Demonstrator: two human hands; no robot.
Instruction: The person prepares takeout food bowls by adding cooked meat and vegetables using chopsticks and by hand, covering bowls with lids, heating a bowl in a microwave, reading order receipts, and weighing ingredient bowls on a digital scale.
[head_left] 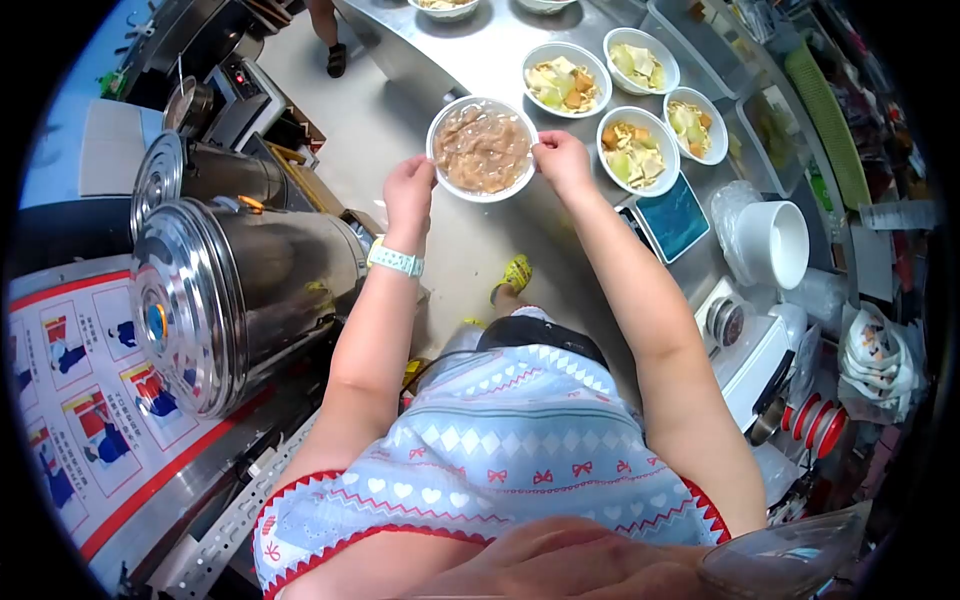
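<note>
A white bowl (482, 150) filled with pale brownish pieces, which look like sliced meat in liquid, is held up in front of me over the floor. My left hand (410, 200) pinches its left rim, and a pale watch band sits on that wrist. On the opposite rim, my right hand (562, 160) has its fingers closed. Just right of this hand, a white bowl (638, 150) with greens, tofu-like slabs and orange chunks stands on the steel counter. Another similar bowl (566, 78) is behind it.
Large lidded steel pots (250, 300) stand close on my left. Along the right counter are a scale with a blue-green top (672, 218), stacked white bowls (778, 245) and clear plastic bins (700, 45). Another person's foot (336, 60) shows on the floor ahead.
</note>
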